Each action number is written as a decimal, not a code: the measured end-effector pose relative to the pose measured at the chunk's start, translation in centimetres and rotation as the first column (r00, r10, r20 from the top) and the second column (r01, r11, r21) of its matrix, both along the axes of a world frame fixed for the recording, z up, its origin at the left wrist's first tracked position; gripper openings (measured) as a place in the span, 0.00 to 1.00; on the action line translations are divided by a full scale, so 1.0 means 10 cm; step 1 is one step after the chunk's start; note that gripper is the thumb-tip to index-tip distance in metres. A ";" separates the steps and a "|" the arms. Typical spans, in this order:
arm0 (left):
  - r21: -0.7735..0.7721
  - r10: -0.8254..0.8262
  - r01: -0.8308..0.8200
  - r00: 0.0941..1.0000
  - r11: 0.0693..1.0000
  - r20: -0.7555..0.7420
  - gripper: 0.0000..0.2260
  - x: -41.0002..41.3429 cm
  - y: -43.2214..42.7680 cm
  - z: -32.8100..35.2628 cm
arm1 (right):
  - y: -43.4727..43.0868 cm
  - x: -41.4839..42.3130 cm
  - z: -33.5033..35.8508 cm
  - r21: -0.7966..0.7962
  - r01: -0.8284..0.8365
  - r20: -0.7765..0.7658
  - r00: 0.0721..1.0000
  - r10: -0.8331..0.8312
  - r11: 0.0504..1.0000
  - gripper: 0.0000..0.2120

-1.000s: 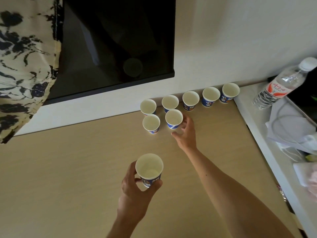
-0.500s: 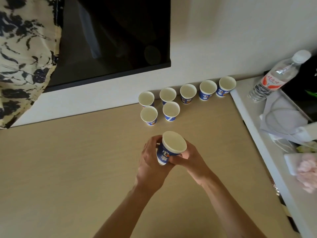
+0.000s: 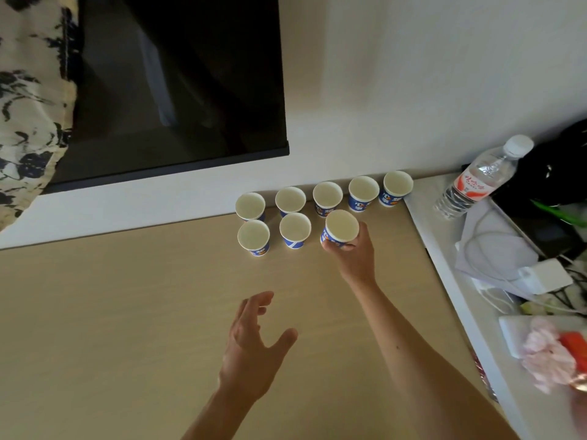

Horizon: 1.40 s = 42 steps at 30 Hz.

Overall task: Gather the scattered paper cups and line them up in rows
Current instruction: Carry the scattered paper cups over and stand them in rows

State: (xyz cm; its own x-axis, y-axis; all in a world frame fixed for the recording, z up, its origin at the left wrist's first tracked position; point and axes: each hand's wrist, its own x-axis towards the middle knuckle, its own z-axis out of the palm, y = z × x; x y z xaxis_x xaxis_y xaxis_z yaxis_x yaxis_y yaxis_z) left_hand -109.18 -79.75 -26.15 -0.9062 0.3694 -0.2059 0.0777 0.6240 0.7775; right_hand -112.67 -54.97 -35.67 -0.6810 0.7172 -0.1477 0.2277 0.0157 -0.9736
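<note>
Several blue-and-white paper cups stand in a back row [image 3: 327, 194] along the wall on the beige table [image 3: 127, 312]. In front of it, two more cups [image 3: 253, 235] [image 3: 294, 228] form the start of a second row. My right hand [image 3: 354, 254] grips another paper cup [image 3: 341, 227], tilted, just right of those two and in front of the back row. Whether its base touches the table I cannot tell. My left hand [image 3: 254, 344] hovers over the table's middle, fingers spread, holding nothing.
A dark screen [image 3: 178, 84] hangs on the wall above the cups. A white side counter [image 3: 451, 274] at the right carries a water bottle [image 3: 476, 179], papers and cables, and pink items. Patterned fabric [image 3: 28, 106] hangs at the left.
My left hand passed the cup to my right hand and drew back, open. My right hand carried the cup forward to the right end of the front row.
</note>
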 end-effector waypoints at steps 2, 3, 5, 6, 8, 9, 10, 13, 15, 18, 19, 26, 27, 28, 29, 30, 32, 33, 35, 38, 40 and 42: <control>0.002 0.011 -0.011 1.000 1.000 0.004 0.25 0.00 -0.04 -0.03 | 0.05 -0.11 -0.12 0.056 -0.013 0.024 1.000 0.012 0.998 0.23; 0.000 0.015 -0.015 1.000 1.000 0.004 0.25 0.00 -0.05 -0.05 | 0.07 -0.14 -0.17 0.077 -0.015 0.038 0.999 0.012 0.997 0.22; -0.005 0.027 -0.027 1.000 1.000 -0.005 0.25 -0.01 -0.09 -0.06 | 0.09 -0.19 -0.27 0.107 -0.021 0.071 0.997 0.013 0.994 0.23; -0.005 0.033 -0.033 0.999 0.999 -0.009 0.25 -0.02 -0.11 -0.07 | 0.09 -0.19 -0.32 0.122 -0.024 0.088 0.996 0.013 0.992 0.23; -0.002 0.042 -0.042 0.999 0.999 -0.013 0.24 -0.04 -0.13 -0.07 | 0.09 -0.19 -0.39 0.143 -0.022 0.116 0.993 0.006 0.989 0.22; 0.000 0.046 -0.046 0.999 0.999 -0.012 0.24 -0.05 -0.14 -0.08 | 0.09 -0.20 -0.41 0.145 -0.020 0.123 0.992 0.002 0.989 0.23; 0.002 0.049 -0.049 0.999 0.999 -0.010 0.24 -0.06 -0.14 -0.08 | 0.09 -0.20 -0.42 0.144 -0.018 0.127 0.992 0.000 0.989 0.23; -0.002 0.048 -0.048 0.999 0.999 -0.003 0.24 -0.07 -0.17 -0.08 | 0.09 -0.25 -0.41 0.155 -0.014 0.132 0.991 -0.007 0.988 0.24; -0.004 0.052 -0.052 0.999 0.999 0.000 0.24 -0.06 -0.19 -0.09 | 0.09 -0.28 -0.40 0.160 -0.005 0.132 0.991 -0.017 0.987 0.24; 0.005 0.067 -0.067 0.998 0.998 0.012 0.23 -0.06 -0.23 -0.08 | 0.09 -0.30 -0.40 0.158 0.007 0.153 0.988 -0.032 0.987 0.26; 0.006 0.072 -0.072 0.997 0.997 0.013 0.23 -0.06 -0.24 -0.07 | 0.09 -0.30 -0.40 0.160 0.007 0.159 0.987 -0.033 0.987 0.27; 0.007 0.104 -0.104 0.995 0.995 0.014 0.23 -0.07 -0.33 -0.04 | 0.10 -0.28 -0.39 0.160 -0.004 0.163 0.986 -0.022 0.987 0.30; 0.011 0.111 -0.111 0.994 0.994 0.014 0.23 -0.07 -0.34 -0.03 | 0.09 -0.26 -0.38 0.138 0.006 0.149 0.988 -0.027 0.990 0.31; 0.015 0.119 -0.119 0.993 0.993 0.014 0.23 -0.07 -0.35 -0.01 | 0.07 -0.22 -0.37 0.114 0.023 0.140 0.989 -0.039 0.993 0.33; 0.020 0.131 -0.132 0.991 0.991 0.015 0.22 -0.06 -0.37 0.00 | 0.03 -0.17 -0.36 0.097 0.045 0.144 0.988 -0.058 0.994 0.36; 0.027 0.146 -0.147 0.989 0.989 0.019 0.22 -0.06 -0.39 0.02 | -0.03 -0.09 -0.35 0.087 0.073 0.160 0.983 -0.086 0.994 0.37; 0.042 0.183 -0.184 0.983 0.982 0.035 0.22 -0.03 -0.44 0.07 | -0.22 0.12 -0.32 0.076 0.129 0.184 0.973 -0.142 0.989 0.37; 0.049 0.201 -0.203 0.979 0.978 0.045 0.22 -0.01 -0.48 0.10 | -0.34 0.24 -0.30 0.076 0.151 0.186 0.969 -0.163 0.986 0.37; 0.059 0.234 -0.237 0.970 0.970 0.065 0.21 0.03 -0.56 0.16 | -0.59 0.45 -0.24 0.066 0.180 0.170 0.967 -0.188 0.982 0.35; 0.078 0.284 -0.290 0.955 0.954 0.080 0.20 0.08 -0.76 0.24 | -1.05 0.65 -0.07 -0.021 0.170 0.134 0.977 -0.166 0.985 0.33; 0.095 0.321 -0.328 0.944 0.940 0.083 0.19 0.13 -0.94 0.27 | -1.35 0.73 0.08 -0.075 0.088 0.106 0.991 -0.079 0.993 0.33; 0.118 0.349 -0.356 0.934 0.927 0.077 0.19 0.17 -1.20 0.34 | -1.71 0.75 0.25 -0.124 -0.052 0.064 0.996 0.060 0.991 0.35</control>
State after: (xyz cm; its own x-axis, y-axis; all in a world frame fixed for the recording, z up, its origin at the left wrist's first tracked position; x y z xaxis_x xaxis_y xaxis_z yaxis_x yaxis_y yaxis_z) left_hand -107.49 -91.78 -22.79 -0.9717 0.0544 -0.2301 -0.1733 0.4982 0.8496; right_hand -105.20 -72.08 -33.18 -0.7049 0.6522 -0.2788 0.2951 -0.0877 -0.9514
